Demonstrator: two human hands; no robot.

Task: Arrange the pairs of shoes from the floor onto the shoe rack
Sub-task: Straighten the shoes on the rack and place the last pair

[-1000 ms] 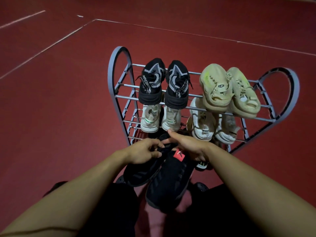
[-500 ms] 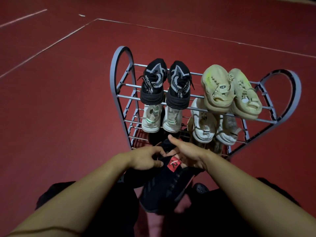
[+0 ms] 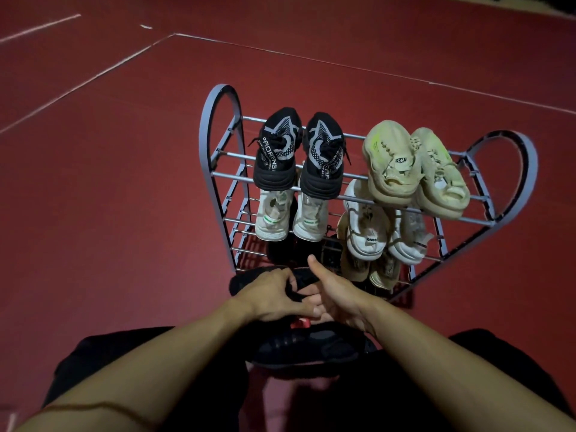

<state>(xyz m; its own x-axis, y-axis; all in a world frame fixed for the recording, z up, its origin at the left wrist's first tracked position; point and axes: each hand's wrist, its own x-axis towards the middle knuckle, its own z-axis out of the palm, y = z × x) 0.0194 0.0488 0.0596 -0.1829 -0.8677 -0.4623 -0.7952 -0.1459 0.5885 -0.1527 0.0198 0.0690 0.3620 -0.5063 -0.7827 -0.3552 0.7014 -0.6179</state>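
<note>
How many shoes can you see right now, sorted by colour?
Black and grey, top shelf: 2
Beige, top shelf: 2
White, second shelf: 4
Tan, lower shelf: 2
Black, in the hands: 2
Total: 12; dark lower shelves may hide more.

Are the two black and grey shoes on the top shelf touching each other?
Apart. The head view shows a strip of red floor and rack bars between the left black shoe and the right black shoe.

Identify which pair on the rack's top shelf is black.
The left pair on the top shelf: black sneakers with grey patterned uppers and white lettering. The pair beside them on the right is pale beige, and the pairs on the shelf below are white.
</note>
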